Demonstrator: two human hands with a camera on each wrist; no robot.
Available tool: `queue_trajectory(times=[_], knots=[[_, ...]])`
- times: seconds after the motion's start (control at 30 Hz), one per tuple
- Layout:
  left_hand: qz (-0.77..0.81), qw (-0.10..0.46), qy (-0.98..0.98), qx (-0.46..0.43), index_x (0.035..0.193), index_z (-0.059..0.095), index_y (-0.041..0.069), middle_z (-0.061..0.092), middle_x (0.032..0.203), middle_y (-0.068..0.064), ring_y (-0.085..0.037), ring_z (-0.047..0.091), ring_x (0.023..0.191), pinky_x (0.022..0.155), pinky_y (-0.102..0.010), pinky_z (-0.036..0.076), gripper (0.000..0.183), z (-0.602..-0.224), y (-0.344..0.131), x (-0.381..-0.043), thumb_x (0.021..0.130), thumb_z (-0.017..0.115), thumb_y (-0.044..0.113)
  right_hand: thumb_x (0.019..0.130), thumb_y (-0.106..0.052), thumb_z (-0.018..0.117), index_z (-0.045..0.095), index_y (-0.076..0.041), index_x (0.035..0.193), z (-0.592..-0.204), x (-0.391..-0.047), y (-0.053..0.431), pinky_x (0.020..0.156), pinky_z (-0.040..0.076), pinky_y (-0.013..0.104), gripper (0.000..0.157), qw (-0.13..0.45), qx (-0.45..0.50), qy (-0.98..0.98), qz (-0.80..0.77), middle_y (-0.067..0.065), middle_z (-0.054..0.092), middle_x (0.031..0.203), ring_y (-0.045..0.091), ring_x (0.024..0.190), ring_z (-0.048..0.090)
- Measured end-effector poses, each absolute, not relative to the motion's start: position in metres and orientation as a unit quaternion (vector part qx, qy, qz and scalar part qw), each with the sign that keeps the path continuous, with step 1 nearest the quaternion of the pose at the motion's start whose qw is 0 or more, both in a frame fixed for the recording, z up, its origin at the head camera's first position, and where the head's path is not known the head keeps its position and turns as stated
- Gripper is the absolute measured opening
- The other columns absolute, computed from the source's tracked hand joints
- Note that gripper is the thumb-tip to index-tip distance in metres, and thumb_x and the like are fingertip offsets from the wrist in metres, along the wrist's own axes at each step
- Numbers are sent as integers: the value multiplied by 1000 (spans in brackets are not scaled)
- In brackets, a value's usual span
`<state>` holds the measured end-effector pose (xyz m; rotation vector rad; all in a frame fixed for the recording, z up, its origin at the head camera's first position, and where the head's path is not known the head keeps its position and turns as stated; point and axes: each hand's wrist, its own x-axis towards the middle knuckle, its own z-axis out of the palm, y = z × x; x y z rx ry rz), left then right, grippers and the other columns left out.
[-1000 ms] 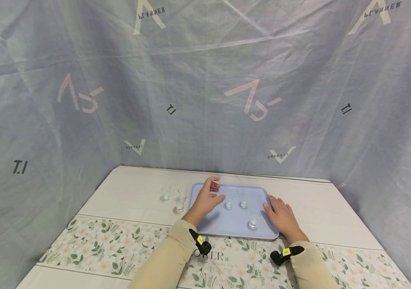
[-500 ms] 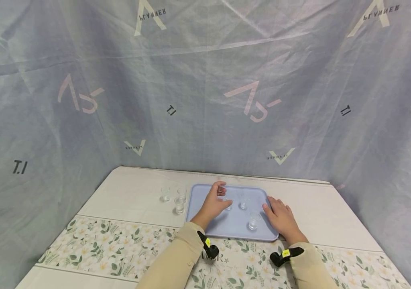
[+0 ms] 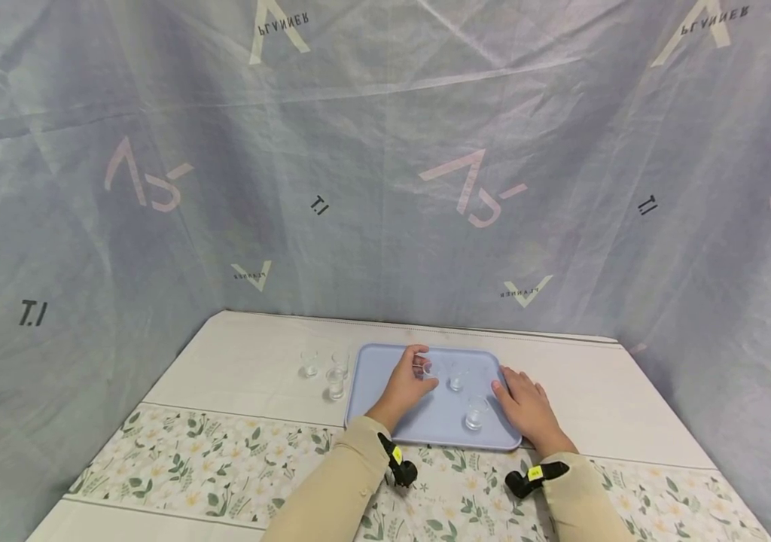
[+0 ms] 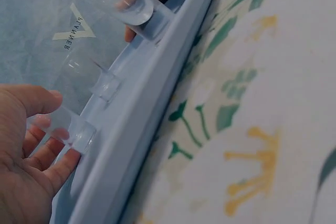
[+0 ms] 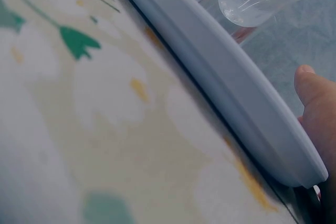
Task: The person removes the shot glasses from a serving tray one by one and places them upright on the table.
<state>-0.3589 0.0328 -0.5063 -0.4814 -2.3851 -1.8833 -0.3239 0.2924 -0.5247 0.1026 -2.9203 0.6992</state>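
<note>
My left hand [image 3: 407,385] is over the blue tray [image 3: 419,430] and grips a small clear shot glass [image 4: 81,132], thumb on one side and curled fingers on the other. The base of this glass is close over the tray floor in the left wrist view. Two more shot glasses stand on the tray, one in the middle [image 3: 456,380] and one nearer the front [image 3: 475,415]. My right hand [image 3: 529,410] rests on the tray's right edge, its thumb [image 5: 311,85] on the inner side and its fingers extended along the rim.
To the left of the tray, three more shot glasses stand close together on the white table: a rear left one [image 3: 310,366], a rear right one [image 3: 340,363] and a front one [image 3: 335,385]. A floral strip [image 3: 223,459] crosses the table front. Grey curtains [image 3: 385,188] surround the table.
My left hand has moved right across the tray to the left-hand glass there and closed its fingers round it. My right hand has stayed at the tray's edge.
</note>
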Motion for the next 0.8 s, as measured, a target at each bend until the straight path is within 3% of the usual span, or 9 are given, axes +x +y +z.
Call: queue_trajectory(times=[0.3, 0.8], knots=[[-610, 35, -778, -148, 137, 50, 9, 62, 109, -3, -15, 59, 95, 80, -31, 53, 57, -513, 33, -361, 87, 74, -2, 108, -54, 28, 28, 4, 156, -524, -323, 292, 119, 5, 65, 76, 66, 32, -970, 232, 27, 31, 159, 50, 149, 16], [-600, 47, -781, -166, 141, 46, 5, 63, 111, -4, -17, 60, 98, 86, -34, 53, 61, -501, 26, -355, 87, 74, 0, 107, -55, 28, 28, 4, 156, -528, -325, 293, 119, 4, 65, 77, 68, 31, -969, 234, 27, 31, 159, 49, 149, 16]])
